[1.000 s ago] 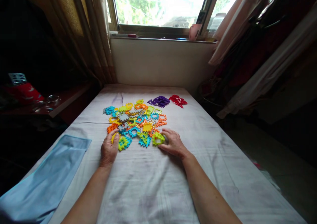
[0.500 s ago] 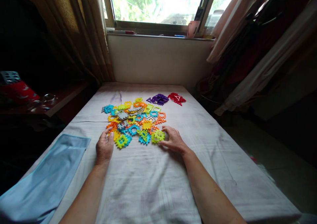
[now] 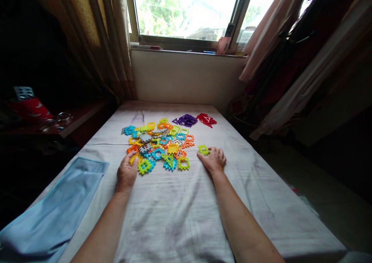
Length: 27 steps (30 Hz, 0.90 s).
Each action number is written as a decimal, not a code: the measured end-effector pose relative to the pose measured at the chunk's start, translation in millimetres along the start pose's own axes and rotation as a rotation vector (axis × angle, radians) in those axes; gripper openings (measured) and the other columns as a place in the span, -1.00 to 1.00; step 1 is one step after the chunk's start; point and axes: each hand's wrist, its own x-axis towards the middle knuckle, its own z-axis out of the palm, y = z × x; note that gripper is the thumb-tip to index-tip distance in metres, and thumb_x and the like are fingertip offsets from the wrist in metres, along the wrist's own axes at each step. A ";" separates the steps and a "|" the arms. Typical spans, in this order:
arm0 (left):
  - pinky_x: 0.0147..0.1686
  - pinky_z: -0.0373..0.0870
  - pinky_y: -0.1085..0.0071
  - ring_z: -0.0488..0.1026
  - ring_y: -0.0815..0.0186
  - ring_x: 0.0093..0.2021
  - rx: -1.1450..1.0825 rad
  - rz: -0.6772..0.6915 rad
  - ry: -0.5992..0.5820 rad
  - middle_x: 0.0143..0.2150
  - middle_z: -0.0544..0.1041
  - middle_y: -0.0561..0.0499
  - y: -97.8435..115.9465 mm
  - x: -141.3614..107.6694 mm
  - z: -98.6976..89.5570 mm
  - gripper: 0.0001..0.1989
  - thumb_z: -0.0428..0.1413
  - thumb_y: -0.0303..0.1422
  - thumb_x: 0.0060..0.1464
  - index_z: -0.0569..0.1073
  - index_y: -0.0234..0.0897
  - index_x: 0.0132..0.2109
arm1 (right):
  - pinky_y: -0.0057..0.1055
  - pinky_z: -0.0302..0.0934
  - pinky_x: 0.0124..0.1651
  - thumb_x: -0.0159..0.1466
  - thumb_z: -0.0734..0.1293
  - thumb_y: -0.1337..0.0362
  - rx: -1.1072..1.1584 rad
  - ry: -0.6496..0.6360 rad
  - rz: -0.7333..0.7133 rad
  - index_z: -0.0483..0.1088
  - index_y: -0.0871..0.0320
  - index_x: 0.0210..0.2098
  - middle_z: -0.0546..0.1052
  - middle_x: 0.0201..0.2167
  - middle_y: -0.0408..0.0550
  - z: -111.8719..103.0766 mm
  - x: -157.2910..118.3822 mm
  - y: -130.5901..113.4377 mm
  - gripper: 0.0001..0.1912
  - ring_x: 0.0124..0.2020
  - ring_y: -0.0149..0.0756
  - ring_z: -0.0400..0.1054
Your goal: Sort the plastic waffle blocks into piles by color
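Lime piece (image 3: 204, 149) in right hand (image 3: 215, 160)

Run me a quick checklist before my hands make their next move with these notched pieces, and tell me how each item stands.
1. Green piece at the right hand's fingertips, apart from the mixed pile: ok.
2. Left hand at the mixed pile's near left edge: ok.
3. Left hand's grip on a yellow piece: cannot tell.
4. Mixed pile's pieces lying singly: not ok, many overlap.
5. Gap between purple pile and red pile: cannot tell, their edges look very close.
6. Blue cloth clear of the pieces: ok.
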 end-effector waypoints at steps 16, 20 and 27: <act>0.09 0.43 0.17 0.52 0.11 0.04 -0.033 -0.046 -0.034 0.01 0.59 -0.14 8.7 -0.2 -2.2 -0.62 0.04 -0.19 0.06 0.53 -0.27 -0.05 | -0.01 -0.02 0.28 0.20 0.33 0.22 0.052 -0.036 -0.345 0.49 0.07 -0.15 0.54 0.04 0.03 -18.4 -20.7 -14.9 -0.77 0.26 0.02 0.18; 0.09 0.43 0.20 0.52 0.13 0.04 -0.041 -0.052 -0.032 0.01 0.59 -0.13 10.2 -0.5 -3.1 -0.63 0.06 -0.21 0.04 0.53 -0.27 -0.05 | -0.11 0.07 0.23 0.17 0.39 0.18 0.145 -0.218 -0.579 0.51 0.05 -0.22 0.61 -0.13 -0.02 -17.5 -30.8 -26.8 -0.82 0.12 -0.07 0.33; 0.10 0.42 0.24 0.51 0.15 0.05 -0.053 -0.055 -0.029 -0.01 0.60 -0.09 8.5 -0.7 -1.7 -0.65 0.06 -0.20 0.04 0.53 -0.24 -0.08 | -0.15 0.18 0.10 0.07 0.49 0.12 0.171 -0.378 -0.795 0.47 0.08 -0.12 0.57 -0.10 0.01 -20.3 -34.1 -32.2 -0.61 -0.01 -0.10 0.38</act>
